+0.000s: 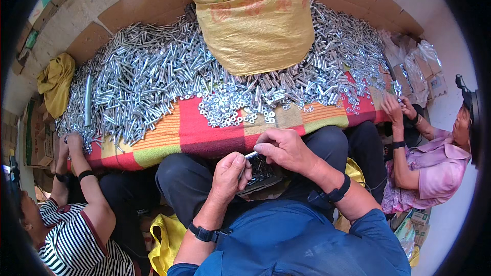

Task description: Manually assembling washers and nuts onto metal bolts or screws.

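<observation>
My left hand point(231, 175) is closed, pinching a short silver bolt point(250, 155) between thumb and forefinger above my lap. A greyish sliver shows between its lower fingers, too small to make out. Thumb and fingers of my right hand point(287, 152) close on the other end of the same bolt, covering its tip. Just below both hands, a container point(262, 186) with dark metal pieces sits between my knees, partly hidden. Beyond them, a loose pile of nuts and washers point(225, 108) lies on the checked cloth point(204, 135).
A big heap of silver bolts point(148, 71) spreads over the table. On it stands a yellow woven sack point(255, 25). Co-workers handle parts at the left point(71, 148) and right point(399, 110) ends. Another yellow sack point(55, 84) lies far left; plastic bags point(422, 64) lie far right.
</observation>
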`<state>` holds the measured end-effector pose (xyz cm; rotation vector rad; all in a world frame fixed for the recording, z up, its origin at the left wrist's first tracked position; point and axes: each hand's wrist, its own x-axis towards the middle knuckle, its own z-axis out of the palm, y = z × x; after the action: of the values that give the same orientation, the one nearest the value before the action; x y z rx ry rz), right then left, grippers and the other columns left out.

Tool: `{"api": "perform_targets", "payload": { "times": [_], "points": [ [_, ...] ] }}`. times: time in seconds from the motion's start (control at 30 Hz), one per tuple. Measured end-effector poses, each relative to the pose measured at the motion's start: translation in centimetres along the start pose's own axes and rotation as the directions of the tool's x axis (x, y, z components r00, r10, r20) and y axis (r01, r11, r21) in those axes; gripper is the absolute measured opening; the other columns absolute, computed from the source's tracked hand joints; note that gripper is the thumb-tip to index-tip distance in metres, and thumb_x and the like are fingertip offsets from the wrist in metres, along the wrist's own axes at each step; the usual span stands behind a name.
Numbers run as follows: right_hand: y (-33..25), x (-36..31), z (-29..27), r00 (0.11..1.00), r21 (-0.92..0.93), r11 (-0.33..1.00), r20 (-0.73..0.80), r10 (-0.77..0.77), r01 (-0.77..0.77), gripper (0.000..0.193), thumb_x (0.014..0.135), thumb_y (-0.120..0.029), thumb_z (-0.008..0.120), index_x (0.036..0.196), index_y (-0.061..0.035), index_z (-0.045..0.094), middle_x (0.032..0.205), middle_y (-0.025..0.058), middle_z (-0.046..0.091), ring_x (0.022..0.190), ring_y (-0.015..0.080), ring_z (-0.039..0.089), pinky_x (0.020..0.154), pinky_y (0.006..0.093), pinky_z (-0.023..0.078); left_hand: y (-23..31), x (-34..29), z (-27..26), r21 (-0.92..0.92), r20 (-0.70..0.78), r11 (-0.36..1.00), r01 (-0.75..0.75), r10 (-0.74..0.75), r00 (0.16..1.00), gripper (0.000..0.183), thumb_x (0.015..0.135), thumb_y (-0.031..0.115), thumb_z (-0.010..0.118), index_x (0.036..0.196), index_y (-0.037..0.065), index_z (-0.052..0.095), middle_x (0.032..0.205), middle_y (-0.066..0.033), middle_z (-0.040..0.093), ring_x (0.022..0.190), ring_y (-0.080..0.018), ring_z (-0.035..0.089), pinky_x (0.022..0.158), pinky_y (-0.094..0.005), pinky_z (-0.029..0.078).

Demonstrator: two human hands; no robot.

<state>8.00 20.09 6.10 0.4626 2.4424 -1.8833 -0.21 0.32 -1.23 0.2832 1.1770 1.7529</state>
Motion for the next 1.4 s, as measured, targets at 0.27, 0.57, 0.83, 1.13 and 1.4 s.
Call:
{"api": "perform_targets", "payload": {
  "times": [0.27,0.57,0.83,1.13,1.4],
  "points": [
    [2.3,-1.1,0.2,0.951,-0.248,0.948,0.282,-0.127,0.201,0.030,0.075,-0.013,0.081,0.096,0.0027,0.068,0.085,0.0182,0.068,0.078,0.0310,0.071,0.070,0.0412,0.055,0.1,0.0,0.2,-0.019,-0.019,1.000,0.011,-0.012,1.000,0.036,0.107,0.037,0.054,0.092,0.005,0.059,0.066,-0.0060,0.060,0.042,-0.0088,0.043,0.039,-0.0228,0.031],
    [0.5,-1.0,0.2,0.990,-0.058,0.990,0.067,-0.125,0.129,0.015,0.093,-0.011,0.070,0.099,0.0019,0.067,0.077,0.0063,0.067,0.064,0.0106,0.065,0.057,0.0274,0.051,0.0,-0.1,-0.1,0.018,0.011,1.000,0.011,-0.011,1.000,0.038,0.107,0.038,0.053,0.093,0.004,0.060,0.071,-0.0048,0.062,0.046,-0.0066,0.045,0.043,-0.0212,0.032],
    [0.7,-1.1,-0.3,0.991,0.001,0.999,0.126,0.053,-0.054,0.033,0.101,-0.029,0.062,0.089,0.0018,0.067,0.068,0.0091,0.065,0.058,0.0153,0.067,0.054,0.0318,0.051,0.5,-0.2,0.4,0.117,0.019,0.993,0.027,-0.029,0.999,0.037,0.106,0.038,0.054,0.089,0.006,0.059,0.069,-0.0050,0.062,0.044,-0.0082,0.044,0.041,-0.0225,0.032],
    [0.9,-1.1,-0.6,0.990,-0.035,0.993,0.087,0.112,-0.109,0.036,0.099,-0.030,0.066,0.084,0.0024,0.068,0.068,0.0105,0.065,0.056,0.0162,0.066,0.054,0.0326,0.051,0.4,-0.1,0.3,0.146,0.025,0.986,0.076,-0.081,0.996,0.034,0.106,0.036,0.056,0.093,0.004,0.062,0.069,-0.0043,0.062,0.045,-0.0078,0.046,0.042,-0.0220,0.034],
    [2.7,1.5,-3.7,0.957,-0.321,0.933,-0.175,-0.230,0.165,0.018,0.091,-0.015,0.072,0.088,0.0021,0.069,0.074,0.0106,0.066,0.064,0.0181,0.067,0.058,0.0321,0.052,0.5,0.0,0.6,0.184,0.045,0.966,0.184,-0.195,0.980,0.035,0.107,0.035,0.054,0.093,0.003,0.063,0.068,-0.0038,0.062,0.045,-0.0078,0.046,0.043,-0.0223,0.034]
  ]
}}
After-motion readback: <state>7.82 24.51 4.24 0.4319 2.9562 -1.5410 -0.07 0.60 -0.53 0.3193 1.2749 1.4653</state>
